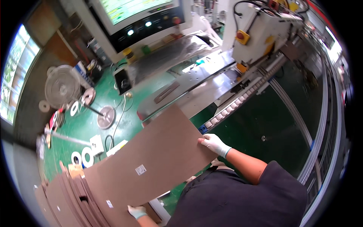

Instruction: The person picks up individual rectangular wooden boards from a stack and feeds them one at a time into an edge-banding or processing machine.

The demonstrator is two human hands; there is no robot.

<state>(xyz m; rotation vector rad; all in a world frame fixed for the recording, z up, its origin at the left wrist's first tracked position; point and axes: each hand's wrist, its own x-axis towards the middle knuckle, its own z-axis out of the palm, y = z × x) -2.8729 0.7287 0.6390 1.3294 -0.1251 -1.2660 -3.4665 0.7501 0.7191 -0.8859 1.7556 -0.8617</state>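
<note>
A long, flat brown board [162,147] with a small white label [140,170] slants across the view in front of me. White-gloved, my right hand [214,145] is closed on its right end, thumb on top and the other fingers mostly hidden by the board. My left hand [137,212], gloved as well, pinches the near edge lower down, its fingers partly out of sight beneath. Several similar brown boards [62,204] stand stacked at the lower left, close against the held one. A second label [109,204] shows near that stack; I cannot tell whether it belongs to the same board.
A machine with a metal work table [181,94] lies ahead, its guide rail [242,98] running to the far right. An emergency stop button [240,35] sits on the machine head. Left are a pedestal fan [63,89], white rolls [87,157] and floor cables. A control screen [132,9] stands behind.
</note>
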